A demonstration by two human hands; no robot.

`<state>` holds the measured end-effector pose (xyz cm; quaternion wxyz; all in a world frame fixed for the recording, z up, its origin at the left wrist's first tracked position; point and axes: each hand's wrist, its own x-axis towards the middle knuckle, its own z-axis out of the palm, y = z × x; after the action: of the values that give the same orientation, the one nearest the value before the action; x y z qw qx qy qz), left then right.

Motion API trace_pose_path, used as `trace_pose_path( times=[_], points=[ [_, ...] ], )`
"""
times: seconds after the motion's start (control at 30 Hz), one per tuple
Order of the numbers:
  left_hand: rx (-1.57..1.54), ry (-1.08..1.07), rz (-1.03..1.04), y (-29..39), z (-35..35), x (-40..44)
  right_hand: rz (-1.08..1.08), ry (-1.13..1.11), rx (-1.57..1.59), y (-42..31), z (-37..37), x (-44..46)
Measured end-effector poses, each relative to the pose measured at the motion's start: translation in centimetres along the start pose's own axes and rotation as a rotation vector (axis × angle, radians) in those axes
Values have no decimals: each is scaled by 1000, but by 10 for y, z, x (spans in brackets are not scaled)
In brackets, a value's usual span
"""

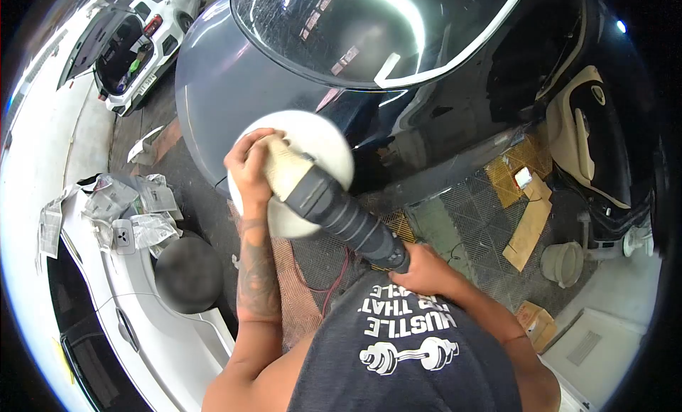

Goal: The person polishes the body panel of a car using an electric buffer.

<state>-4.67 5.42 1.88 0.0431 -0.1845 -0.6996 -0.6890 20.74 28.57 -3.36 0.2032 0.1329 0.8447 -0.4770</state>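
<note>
from my end of the head camera i have the polisher (337,217) slanting across the middle of the view, in front of the dark car (213,85), its round white pad (330,145) overlapping the bodywork; from this angle i cannot tell whether pad and paint touch. my left hand (249,163) is curled over the tan-covered head (288,167), fingers bent across its top, and my right hand (426,268) is wrapped around the rear end of the black body, close to the shirt.

i judge the tool to be fairly heavy and front-loaded, so the head needs a hand to carry and steer it while the rear grip takes the twist. the casing looks stiff and ribbed, good to hold; the tan cover seems softer and might shift a little under the fingers. the pad looks soft and springy, and i would keep fingers off its rim. the panel looks glossy, likely slippery and easily scratched, so i'd hold the hard head clear of it. the masking tape (455,60) along the glass looks thin enough to lift if rubbed.
</note>
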Motion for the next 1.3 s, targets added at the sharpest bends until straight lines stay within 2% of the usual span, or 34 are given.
trace_pose_path(
  times=[0.1, 0.23, 0.33, 0.4, 0.53, 0.6, 0.67, 0.73, 0.83, 0.97, 1.1, 1.3],
  points=[
    [-62, 67, -33, -5, -22, -14, -154, -115, 59, -1, 7, 11],
    [-92, 59, -25, -8, -8, -20, -130, -125, 86, 13, 2, 5],
    [-73, -21, -13, -2, 33, -11, -49, -80, 81, 21, -14, -9],
    [-79, -110, -8, -6, 64, -1, 104, -16, 107, 35, -20, -18],
    [-28, -234, -12, -4, 129, 10, 177, 105, 146, 73, -22, -33],
    [105, -254, 36, 1, 129, 11, 116, 130, 199, 68, -25, -34],
    [48, -215, 32, -3, 111, 7, 179, 33, 130, 53, -26, -33],
    [-51, -99, -43, 0, 83, 0, 112, -1, 168, 59, -12, -23],
    [-29, -12, -17, 2, 28, -6, -16, -49, 69, 17, -7, -6],
    [-82, 66, -23, -3, -19, -18, -116, -131, 105, 0, 7, 9],
    [-100, 56, 2, -5, -12, -21, -118, -98, 38, 14, 10, 10],
    [-60, -75, 45, -5, 76, -16, -16, 68, 107, 52, -17, -9]
  ],
)
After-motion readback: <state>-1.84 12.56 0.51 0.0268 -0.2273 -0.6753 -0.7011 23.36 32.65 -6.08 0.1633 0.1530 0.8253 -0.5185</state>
